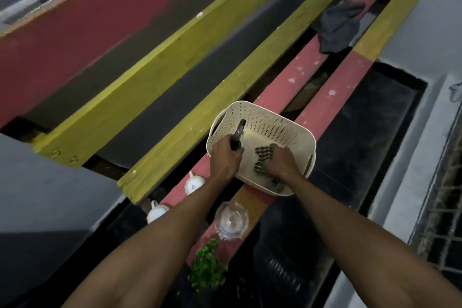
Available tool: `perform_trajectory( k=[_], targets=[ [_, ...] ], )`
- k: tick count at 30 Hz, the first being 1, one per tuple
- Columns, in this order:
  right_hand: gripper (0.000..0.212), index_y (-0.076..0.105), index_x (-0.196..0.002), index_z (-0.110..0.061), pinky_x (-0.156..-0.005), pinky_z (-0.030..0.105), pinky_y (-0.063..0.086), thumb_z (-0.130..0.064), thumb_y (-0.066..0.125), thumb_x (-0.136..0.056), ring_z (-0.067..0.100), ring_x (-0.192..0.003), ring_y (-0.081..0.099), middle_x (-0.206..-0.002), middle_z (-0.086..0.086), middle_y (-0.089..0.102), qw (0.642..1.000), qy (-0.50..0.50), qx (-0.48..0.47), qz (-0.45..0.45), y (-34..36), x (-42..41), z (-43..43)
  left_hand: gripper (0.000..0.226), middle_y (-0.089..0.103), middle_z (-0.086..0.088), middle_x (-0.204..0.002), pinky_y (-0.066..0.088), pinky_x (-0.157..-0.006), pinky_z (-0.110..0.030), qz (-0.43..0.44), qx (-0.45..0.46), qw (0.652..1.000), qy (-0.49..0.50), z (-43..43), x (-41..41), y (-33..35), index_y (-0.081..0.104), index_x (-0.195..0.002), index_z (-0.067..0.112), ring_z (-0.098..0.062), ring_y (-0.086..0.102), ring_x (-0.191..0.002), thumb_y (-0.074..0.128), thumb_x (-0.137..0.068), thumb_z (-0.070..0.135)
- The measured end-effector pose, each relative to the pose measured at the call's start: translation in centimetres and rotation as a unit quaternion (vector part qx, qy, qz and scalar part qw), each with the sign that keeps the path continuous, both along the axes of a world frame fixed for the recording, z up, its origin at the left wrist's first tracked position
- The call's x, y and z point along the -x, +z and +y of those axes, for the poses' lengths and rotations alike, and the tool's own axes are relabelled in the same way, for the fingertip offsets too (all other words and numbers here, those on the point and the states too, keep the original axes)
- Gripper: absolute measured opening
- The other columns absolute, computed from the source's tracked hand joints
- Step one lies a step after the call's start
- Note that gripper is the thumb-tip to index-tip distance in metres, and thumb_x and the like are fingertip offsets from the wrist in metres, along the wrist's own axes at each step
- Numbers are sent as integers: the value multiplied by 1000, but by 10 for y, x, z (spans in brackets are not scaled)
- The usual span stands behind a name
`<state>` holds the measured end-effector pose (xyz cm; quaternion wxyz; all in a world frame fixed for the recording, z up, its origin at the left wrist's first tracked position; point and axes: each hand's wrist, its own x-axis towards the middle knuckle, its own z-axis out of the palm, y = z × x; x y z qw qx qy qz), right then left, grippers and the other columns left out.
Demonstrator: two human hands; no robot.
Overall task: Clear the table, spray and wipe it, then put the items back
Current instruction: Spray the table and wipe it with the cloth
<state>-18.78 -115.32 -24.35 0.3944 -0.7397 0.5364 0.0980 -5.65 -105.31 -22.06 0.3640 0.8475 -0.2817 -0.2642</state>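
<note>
A cream perforated basket (272,120) rests on the red and yellow planks of a bench (295,75). My left hand (225,155) is closed around a dark slim object (239,130) that points up over the basket's near-left corner; what it is I cannot tell. My right hand (281,161) presses down on a dark checked cloth (262,156) inside the basket. Two white cups (192,184) (156,211) lie on the bench left of my left forearm. A clear glass bowl (231,220) and a small green plant (207,267) sit nearer me.
The table top (140,62) of red, grey and yellow boards stretches to the upper left. A crumpled dark grey rag (337,25) lies at the bench's far end. Black matting (370,137) covers the floor to the right, with a metal grate (442,210) beyond.
</note>
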Motion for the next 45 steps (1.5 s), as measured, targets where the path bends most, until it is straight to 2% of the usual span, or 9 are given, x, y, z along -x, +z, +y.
perform_trajectory(
  k=[4,9,15,22,29,33,37,42,45],
  targets=[
    [62,54,-130,-29,-112,44,33,-40,76,-73,37,-127,43,-137,13,50,991,103,53,63,-30,-4,-4,23,77,-2,-106,55,-85,-34,-43,22,999,4,-3,4,-11,73,-109,14,-18,70,-96,76,-88,22],
    [23,62,-113,-8,-88,38,49,-14,57,-91,35,-102,58,-119,18,51,986,104,130,6,-37,-3,-3,25,78,2,-98,54,-78,-30,-95,60,994,14,-2,6,-5,74,-107,17,-14,71,-86,76,-88,33],
    [23,66,-69,-6,-64,33,41,-10,55,-88,32,-78,65,-75,8,64,978,26,185,-88,24,-4,6,21,68,12,-88,46,-68,-17,-94,170,981,18,21,0,51,66,-96,25,-6,61,-80,70,-90,45],
    [17,74,-91,-8,-74,37,43,-9,58,-85,35,-92,63,-91,14,73,959,-14,233,-161,134,-9,53,19,60,-5,-90,46,-73,-34,-35,261,964,37,93,-9,156,56,-97,25,-17,61,-84,54,-102,43],
    [22,61,-103,-23,-71,31,39,-17,51,-84,28,-92,63,-100,2,71,947,-17,196,-256,224,-41,174,18,58,-16,-102,53,-80,-42,-83,271,947,149,232,-26,241,50,-114,46,-33,62,-90,52,-106,30],
    [20,50,-97,-24,-69,38,39,-7,44,-88,29,-89,60,-96,7,64,939,18,100,-327,251,-72,275,18,62,5,-69,52,-60,-33,-72,274,938,202,346,-40,264,59,-110,25,-17,62,-61,52,-103,40],
    [23,50,-102,-20,-73,39,43,-3,38,-92,30,-85,60,-91,5,65,932,53,14,-358,261,-109,398,35,70,14,-82,49,-53,-20,-71,290,919,257,481,-54,269,61,-108,13,-6,60,-56,52,-101,47],
    [22,56,-98,-11,-84,40,44,5,43,-91,21,-89,56,-89,4,62,925,49,4,-376,261,-159,549,21,70,-11,-88,52,-58,-45,-52,257,903,340,636,-71,250,50,-110,34,-21,59,-61,58,-97,49],
    [17,58,-96,-10,-82,40,46,0,45,-91,29,-88,61,-88,7,65,942,32,11,-335,251,-188,626,40,68,-16,-73,49,-51,-48,-31,229,895,382,720,-90,237,66,-103,23,-20,54,-50,57,-92,60]
  ],
)
